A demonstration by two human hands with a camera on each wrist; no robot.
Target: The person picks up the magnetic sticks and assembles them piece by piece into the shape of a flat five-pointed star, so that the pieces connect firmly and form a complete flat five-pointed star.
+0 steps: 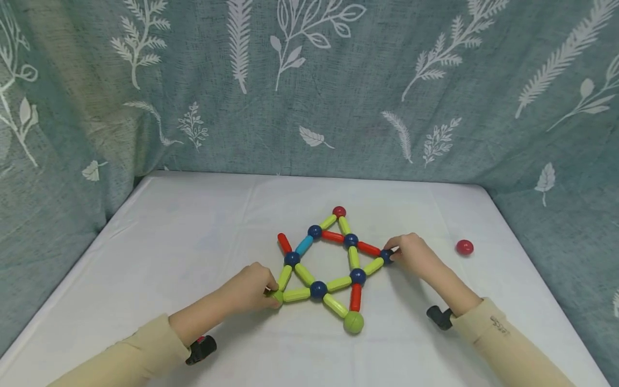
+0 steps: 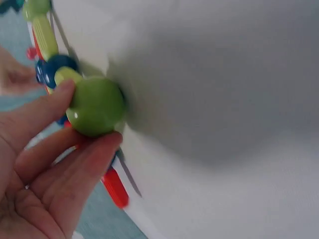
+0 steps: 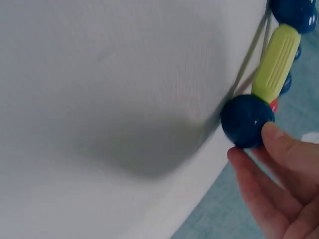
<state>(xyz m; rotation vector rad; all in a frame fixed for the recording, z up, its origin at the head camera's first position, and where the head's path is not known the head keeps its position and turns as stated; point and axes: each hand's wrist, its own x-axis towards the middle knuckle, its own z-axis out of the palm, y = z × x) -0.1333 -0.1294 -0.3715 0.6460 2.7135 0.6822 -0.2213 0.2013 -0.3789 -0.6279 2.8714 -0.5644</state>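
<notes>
A flat star-like frame of ball-and-rod pieces, probably magnetic, spreads over the middle of the table. Blue balls (image 1: 318,290) form its inner ring, joined by yellow-green rods (image 1: 304,274), red rods (image 1: 332,236) and one light-blue rod (image 1: 304,245). My left hand (image 1: 251,287) pinches a green ball (image 2: 97,106) at the left corner between thumb and fingers. On the right corner, a blue ball (image 3: 246,121) is pinched by my right hand (image 1: 413,255). One red rod (image 1: 284,243) points outward with its far end free. A red ball (image 1: 339,212) tops the frame; another green ball (image 1: 354,322) is nearest me.
A loose red ball (image 1: 465,247) lies on the white tablecloth (image 1: 193,226), right of the right hand. Behind the table hangs a green-blue curtain (image 1: 348,134) with white leaf prints. Dark wrist devices (image 1: 201,350) show beneath both sleeves.
</notes>
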